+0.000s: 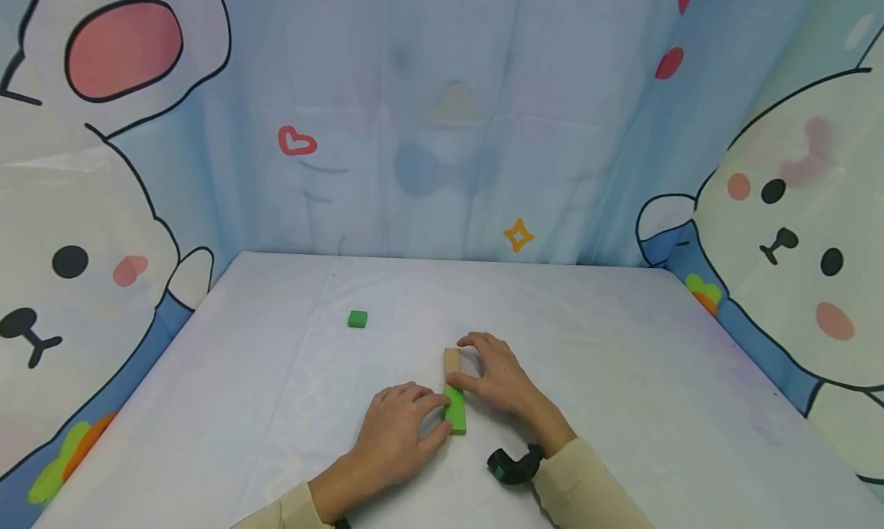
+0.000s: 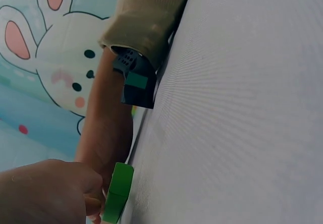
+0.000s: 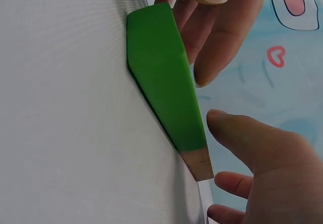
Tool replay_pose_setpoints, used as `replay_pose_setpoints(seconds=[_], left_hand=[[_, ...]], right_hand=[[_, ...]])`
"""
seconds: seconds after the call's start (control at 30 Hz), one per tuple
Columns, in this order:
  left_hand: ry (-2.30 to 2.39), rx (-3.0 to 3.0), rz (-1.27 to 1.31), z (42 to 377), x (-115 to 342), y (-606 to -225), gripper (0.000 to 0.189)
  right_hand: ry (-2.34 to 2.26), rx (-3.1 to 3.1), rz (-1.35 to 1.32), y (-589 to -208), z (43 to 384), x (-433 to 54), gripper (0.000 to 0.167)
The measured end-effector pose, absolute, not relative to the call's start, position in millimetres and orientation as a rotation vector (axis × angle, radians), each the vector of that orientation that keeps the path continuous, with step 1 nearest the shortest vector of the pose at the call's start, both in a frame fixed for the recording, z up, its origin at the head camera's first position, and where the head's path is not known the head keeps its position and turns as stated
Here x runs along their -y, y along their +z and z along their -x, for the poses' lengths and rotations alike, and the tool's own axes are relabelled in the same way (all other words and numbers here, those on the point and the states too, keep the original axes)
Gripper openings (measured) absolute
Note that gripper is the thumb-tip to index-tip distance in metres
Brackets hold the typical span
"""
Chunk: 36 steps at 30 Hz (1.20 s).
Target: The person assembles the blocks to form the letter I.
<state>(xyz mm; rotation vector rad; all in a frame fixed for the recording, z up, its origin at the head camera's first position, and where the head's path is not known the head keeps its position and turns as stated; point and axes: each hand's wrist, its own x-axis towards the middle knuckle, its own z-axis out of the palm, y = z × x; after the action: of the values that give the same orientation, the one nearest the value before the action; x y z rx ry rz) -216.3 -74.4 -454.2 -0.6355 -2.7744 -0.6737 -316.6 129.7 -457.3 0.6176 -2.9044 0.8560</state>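
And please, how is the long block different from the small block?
The long block is a narrow bar; the small block looks nearly cubic. The long block lies at the left hand and right hand; the small block lies apart. Both show green and rest on the white table.

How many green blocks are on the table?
2: a small, squarish green block beyond the left hand, and a longer green block between that hand and the right hand. Fingers partly cover the longer one, so another may be hidden.

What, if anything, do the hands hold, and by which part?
On the green-and-tan strip, the left hand is at the green part, the right hand at the tan end; whether either grips cannot be told.
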Motion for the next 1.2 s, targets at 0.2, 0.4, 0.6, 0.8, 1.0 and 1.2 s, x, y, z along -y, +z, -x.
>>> replay_pose_setpoints(seconds=[0.2, 0.4, 0.6, 0.8, 1.0, 1.2], left_hand=[[-0.717, 2.764, 0.604, 220.6, 77.4, -453.4, 0.037], [-0.738, 2.748, 0.543, 229.7, 84.4, -449.6, 0.037], [-0.791, 2.777, 0.495, 236.7, 91.1, -447.4, 0.034], [-0.796, 2.816, 0.457, 239.2, 97.5, -448.8, 0.032], [-0.797, 2.813, 0.409, 241.3, 104.0, -450.7, 0.033], [-0.802, 2.811, 0.413, 242.4, 106.5, -450.5, 0.035]], right_hand=[[0.889, 2.929, -0.594, -453.7, 314.3, -131.1, 0.072], [0.936, 2.932, -0.608, -450.7, 314.5, -133.1, 0.072], [0.949, 2.921, -0.606, -450.8, 309.2, -135.4, 0.071], [0.959, 2.931, -0.600, -452.9, 301.1, -136.4, 0.070], [0.957, 2.932, -0.640, -449.6, 295.6, -135.4, 0.071], [0.924, 2.949, -0.626, -444.2, 289.1, -137.7, 0.073]])
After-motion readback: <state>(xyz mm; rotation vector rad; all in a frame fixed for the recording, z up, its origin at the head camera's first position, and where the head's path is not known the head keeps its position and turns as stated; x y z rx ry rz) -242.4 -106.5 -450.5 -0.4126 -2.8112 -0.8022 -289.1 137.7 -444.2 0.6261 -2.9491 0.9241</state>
